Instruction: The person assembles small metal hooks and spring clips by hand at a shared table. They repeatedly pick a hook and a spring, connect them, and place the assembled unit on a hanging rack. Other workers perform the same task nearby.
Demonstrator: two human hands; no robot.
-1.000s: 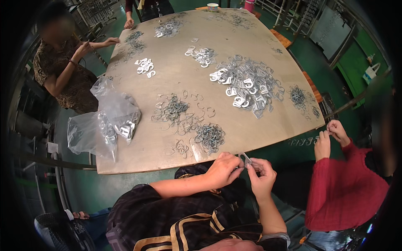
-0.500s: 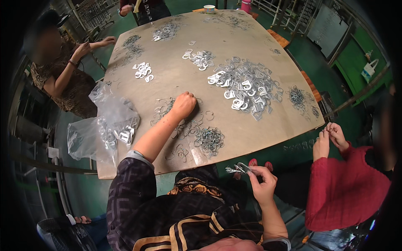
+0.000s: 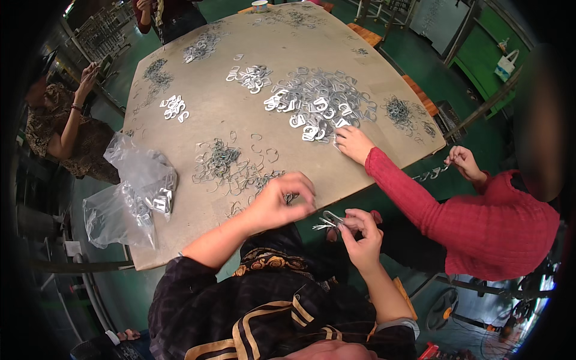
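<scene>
My right hand (image 3: pixel 362 237), in front of the table's near edge, pinches a silver metal loop (image 3: pixel 329 217) with several thin, shiny metal strips hanging to its left. My left hand (image 3: pixel 279 201) is over the near edge of the table, fingers curled toward the thumb. Whatever its fingertips hold, if anything, is too small to make out. Behind and partly under it lie loose bent wire rings (image 3: pixel 222 157), piled and scattered. Farther right is a large heap of flat silver D-shaped metal pieces (image 3: pixel 330 99).
A clear plastic bag (image 3: pixel 141 174) with metal pieces inside lies at the table's left edge. A co-worker in a red sleeve (image 3: pixel 399 180) reaches onto the table from the right, holding a short metal chain (image 3: pixel 429 174). Other people stand at the left and far sides.
My left hand has come back from the wire pile toward my right hand. The red-sleeved co-worker has reached one hand to the large heap. The view has shifted to the right.
</scene>
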